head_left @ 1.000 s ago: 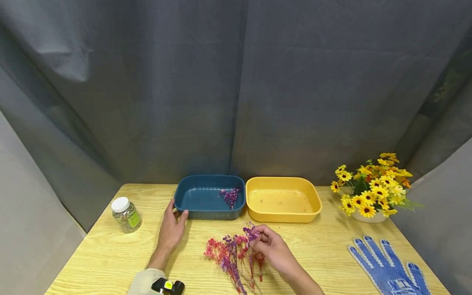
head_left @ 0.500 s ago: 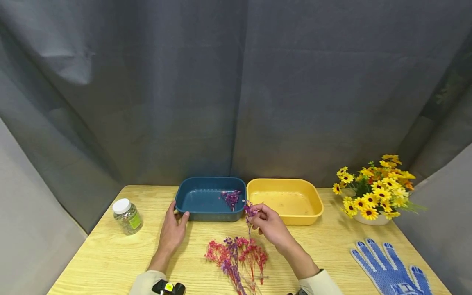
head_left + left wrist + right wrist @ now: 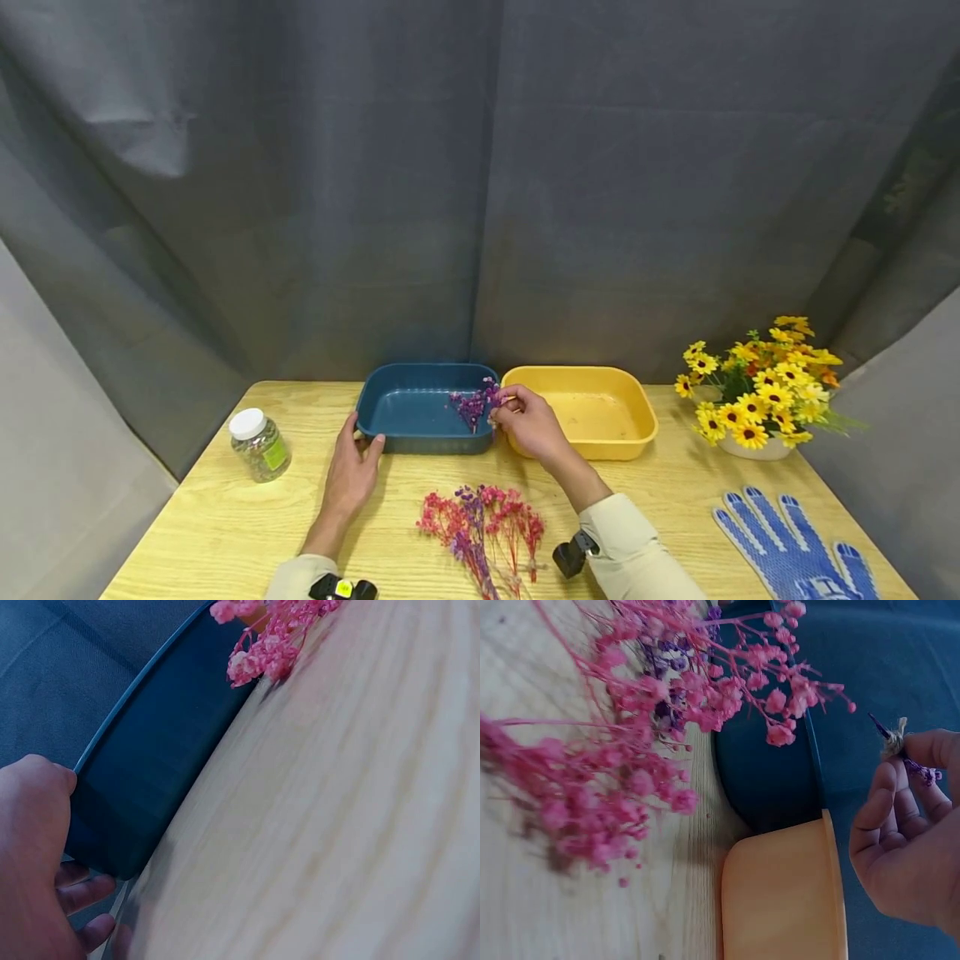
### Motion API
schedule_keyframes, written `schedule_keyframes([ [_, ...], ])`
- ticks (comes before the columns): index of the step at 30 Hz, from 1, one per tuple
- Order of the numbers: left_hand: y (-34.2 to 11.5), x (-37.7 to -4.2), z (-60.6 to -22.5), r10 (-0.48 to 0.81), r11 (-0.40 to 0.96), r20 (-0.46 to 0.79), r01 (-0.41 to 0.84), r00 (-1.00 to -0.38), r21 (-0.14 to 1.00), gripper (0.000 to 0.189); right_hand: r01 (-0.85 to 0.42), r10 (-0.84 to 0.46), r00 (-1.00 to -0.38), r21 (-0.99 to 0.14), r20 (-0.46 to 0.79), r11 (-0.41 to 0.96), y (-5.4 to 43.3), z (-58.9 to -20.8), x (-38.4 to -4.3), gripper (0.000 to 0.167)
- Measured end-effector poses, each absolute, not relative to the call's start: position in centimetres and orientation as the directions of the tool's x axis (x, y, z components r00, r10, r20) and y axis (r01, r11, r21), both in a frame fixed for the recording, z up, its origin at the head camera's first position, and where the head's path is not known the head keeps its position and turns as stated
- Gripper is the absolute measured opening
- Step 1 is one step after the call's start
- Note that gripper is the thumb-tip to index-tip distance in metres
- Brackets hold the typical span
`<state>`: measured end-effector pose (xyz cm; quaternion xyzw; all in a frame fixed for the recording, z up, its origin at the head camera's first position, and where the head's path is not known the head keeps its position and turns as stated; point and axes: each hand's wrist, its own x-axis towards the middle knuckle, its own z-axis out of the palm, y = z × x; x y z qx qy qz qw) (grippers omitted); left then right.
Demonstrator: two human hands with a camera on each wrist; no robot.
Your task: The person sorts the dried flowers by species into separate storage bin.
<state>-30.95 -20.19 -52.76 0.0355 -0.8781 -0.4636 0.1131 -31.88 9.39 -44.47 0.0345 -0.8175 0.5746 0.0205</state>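
Note:
My left hand (image 3: 351,475) grips the front left corner of the dark blue bin (image 3: 427,443). Its thumb lies at the rim, and in the left wrist view the fingers (image 3: 84,894) curl round the corner. Between thumb and fingertips, my right hand (image 3: 534,427) pinches a purple dried flower sprig (image 3: 924,772) bound with twine (image 3: 893,742). That hand is over the right end of the blue bin, where another purple sprig (image 3: 465,408) lies inside. Pink dried flowers (image 3: 444,518) and purple stems (image 3: 472,550) lie on the table in front.
A yellow bin (image 3: 592,451) stands right beside the blue one. To the left is a white-lidded jar (image 3: 261,450). Potted yellow flowers (image 3: 753,408) and a blue-and-white glove (image 3: 791,542) are at the right. A grey curtain (image 3: 375,183) hangs behind the table.
My right hand has lifted the purple sprig from the bunch and carried it forward to the blue bin's right end. The left hand has stayed at the bin's corner.

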Motion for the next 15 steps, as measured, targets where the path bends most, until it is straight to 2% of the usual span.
schedule_keyframes([
  [6, -20.2, -31.0, -52.7, -0.172, 0.571, 0.163, 0.037, -0.972, 0.82, 0.069, -0.07, 0.002, -0.997, -0.909, 0.077, 0.411, 8.6, -44.4, -33.5, 0.021],
  [15, -20.3, -30.9, -52.7, -0.169, 0.572, 0.18, 0.052, -0.969, 0.818, 0.07, -0.062, -0.02, -0.998, -0.893, 0.059, 0.446, 7.6, -45.1, -35.2, 0.019],
])
